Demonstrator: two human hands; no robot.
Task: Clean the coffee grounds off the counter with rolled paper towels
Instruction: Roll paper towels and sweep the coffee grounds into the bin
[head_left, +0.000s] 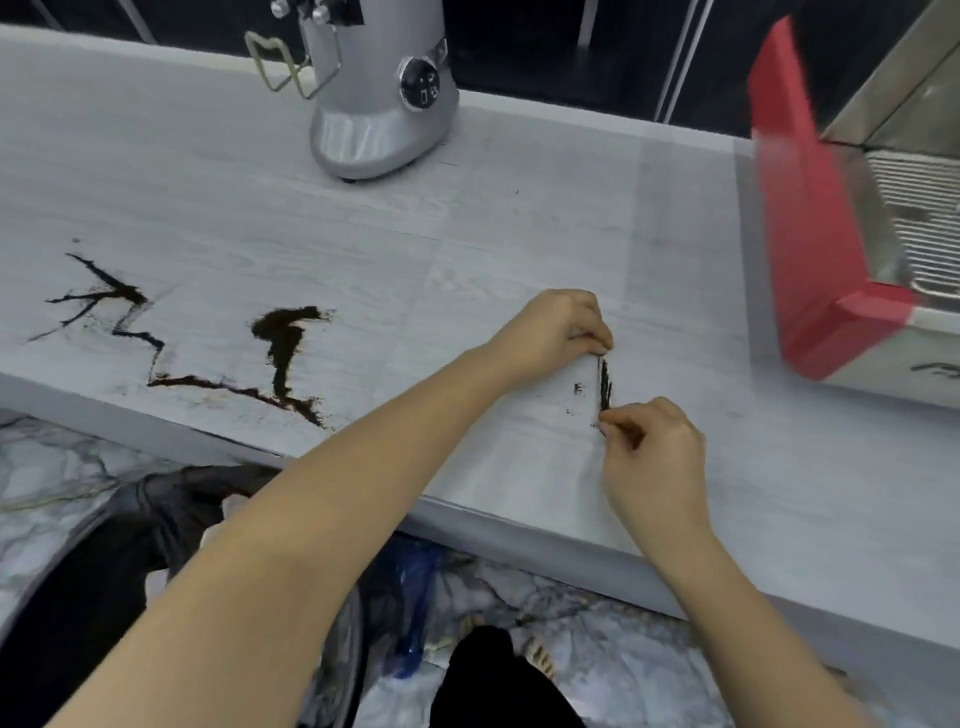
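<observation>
Head view: grounds (605, 384) between left hand (558, 327), right hand (652, 447); towel apparently pinched.

arms: bare to past the elbows, no sleeves seen
left hand (558, 327): no glove, ring or watch
right hand (652, 452): no glove, ring or watch
legs: black garment

Matt pale wood-grain counter (467, 218) (smooth), brushed-metal grinder (374, 114), glossy red-panelled machine (810, 249).
</observation>
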